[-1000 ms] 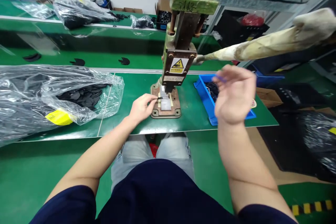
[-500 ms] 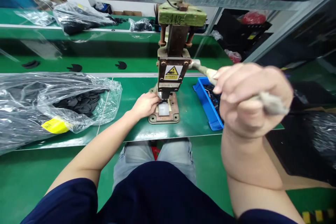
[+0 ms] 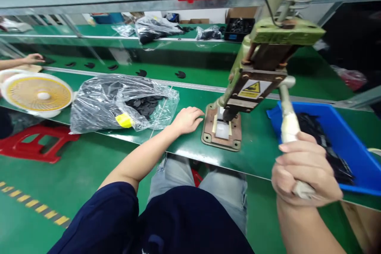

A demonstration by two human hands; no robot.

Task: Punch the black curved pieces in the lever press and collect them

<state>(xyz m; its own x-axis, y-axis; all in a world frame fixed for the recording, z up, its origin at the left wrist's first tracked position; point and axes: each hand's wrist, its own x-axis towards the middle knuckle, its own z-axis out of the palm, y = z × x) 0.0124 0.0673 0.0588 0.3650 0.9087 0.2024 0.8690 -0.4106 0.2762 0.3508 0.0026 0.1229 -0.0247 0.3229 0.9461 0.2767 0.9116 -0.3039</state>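
Observation:
My right hand (image 3: pixel 308 170) is wrapped round the white-wrapped lever handle (image 3: pixel 289 125) of a hand press (image 3: pixel 253 75). The lever slants down from the press's right side towards me. My left hand (image 3: pixel 187 120) is just left of the press base (image 3: pixel 210 131), palm down, with its fingers loosely extended and nothing visible in them. Under the dark punch (image 3: pixel 229 114), a pale block (image 3: pixel 222 130) sits on the base. Whether a small part lies beneath the punch tip, I cannot make out.
Left of the press lies a clear plastic bag (image 3: pixel 98 103) of black flat pieces. A blue bin (image 3: pixel 357 143) with black parts stands at right. Several black pieces (image 3: pixel 180 74) lie behind. A fan (image 3: pixel 38 91), a red stool (image 3: pixel 38 143) and another person's hand (image 3: pixel 34 58) are at far left.
The view has swung left. My left hand has drawn back from under the punch to beside the base. My right hand has lowered with the lever.

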